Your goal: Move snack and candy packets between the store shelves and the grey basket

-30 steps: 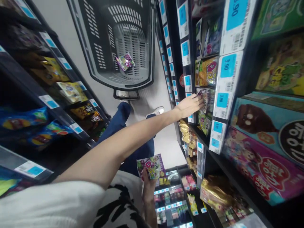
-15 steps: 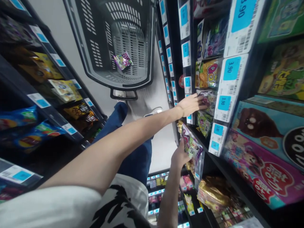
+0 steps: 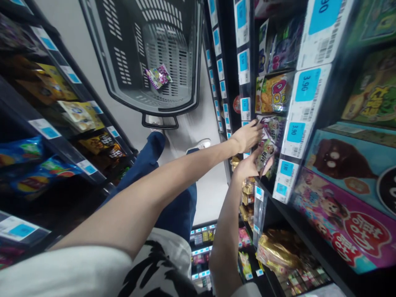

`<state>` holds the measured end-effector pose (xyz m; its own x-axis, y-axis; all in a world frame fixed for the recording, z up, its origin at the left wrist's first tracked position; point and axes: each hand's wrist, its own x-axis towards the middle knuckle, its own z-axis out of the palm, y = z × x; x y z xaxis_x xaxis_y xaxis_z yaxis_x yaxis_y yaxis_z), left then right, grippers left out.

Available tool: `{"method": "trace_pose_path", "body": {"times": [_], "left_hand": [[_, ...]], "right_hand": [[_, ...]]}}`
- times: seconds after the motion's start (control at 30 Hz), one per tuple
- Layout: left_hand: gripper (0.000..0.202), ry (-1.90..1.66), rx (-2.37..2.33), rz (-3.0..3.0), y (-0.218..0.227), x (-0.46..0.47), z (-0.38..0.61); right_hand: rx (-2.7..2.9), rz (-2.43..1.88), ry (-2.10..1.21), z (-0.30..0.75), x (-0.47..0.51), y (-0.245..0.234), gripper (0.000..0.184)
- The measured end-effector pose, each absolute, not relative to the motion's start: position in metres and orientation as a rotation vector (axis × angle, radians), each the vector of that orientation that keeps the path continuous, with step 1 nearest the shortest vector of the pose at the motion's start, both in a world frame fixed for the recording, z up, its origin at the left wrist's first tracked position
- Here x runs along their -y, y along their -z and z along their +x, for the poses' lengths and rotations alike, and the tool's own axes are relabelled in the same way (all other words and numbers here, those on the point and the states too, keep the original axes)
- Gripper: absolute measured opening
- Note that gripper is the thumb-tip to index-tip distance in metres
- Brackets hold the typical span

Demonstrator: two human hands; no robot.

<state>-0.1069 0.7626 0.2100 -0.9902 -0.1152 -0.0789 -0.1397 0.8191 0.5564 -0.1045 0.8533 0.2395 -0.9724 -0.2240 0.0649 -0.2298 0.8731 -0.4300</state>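
My left hand (image 3: pixel 247 137) reaches across to the right-hand shelf. Its fingers are closed at the edge of a purple-and-white candy bag (image 3: pixel 274 123) standing in a shelf slot. Just below it, my right hand (image 3: pixel 250 165) grips a similar shiny candy bag (image 3: pixel 266 152), thumb on one side and fingers partly hidden behind. The held bag overlaps the ones in the slot. Another small purple-and-green candy bag (image 3: pixel 159 77) lies in the grey shopping basket (image 3: pixel 151 106) on the floor ahead of my feet.
Right-hand shelves carry price labels (image 3: pixel 295 134), an orange snack bag (image 3: pixel 274 94), a blue box (image 3: pixel 343 161) and a pink box (image 3: pixel 343 218). Gold bags (image 3: pixel 278 253) sit lower down. Left-hand shelves hold blue bags (image 3: pixel 46 175) and yellow bags (image 3: pixel 58 84).
My right hand has moved up and forward with its candy bag, from below the shelf edge to the slot beside my left hand. My left hand stays at the same slot, fingers more curled.
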Motion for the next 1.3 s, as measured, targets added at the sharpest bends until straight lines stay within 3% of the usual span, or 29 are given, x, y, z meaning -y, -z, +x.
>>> {"method": "trace_pose_path", "body": {"times": [0.4, 0.57, 0.7, 0.97, 1.3], "left_hand": [[0.04, -0.677, -3.026, -0.18, -0.227, -0.761, -0.115], [0.041, -0.612, -3.054, -0.165, -0.224, -0.762, -0.114], [0.041, -0.667, -3.019, -0.279, -0.226, -0.771, -0.101], [0.051, -0.711, -2.98, -0.312, -0.243, -0.768, -0.067], [0.04, -0.896, -3.014, -0.201, -0.239, -0.75, -0.075]], "right_hand": [[2.891, 0.286, -0.683, -0.122, -0.842, -0.236, 0.032], [2.893, 0.358, -0.516, -0.115, -0.846, -0.238, 0.035], [2.929, 0.117, -0.548, -0.119, -0.847, -0.235, 0.037], [2.983, 0.282, -0.376, -0.129, -0.836, -0.232, 0.023], [3.079, 0.335, -0.13, -0.131, -0.839, -0.243, 0.023]]}}
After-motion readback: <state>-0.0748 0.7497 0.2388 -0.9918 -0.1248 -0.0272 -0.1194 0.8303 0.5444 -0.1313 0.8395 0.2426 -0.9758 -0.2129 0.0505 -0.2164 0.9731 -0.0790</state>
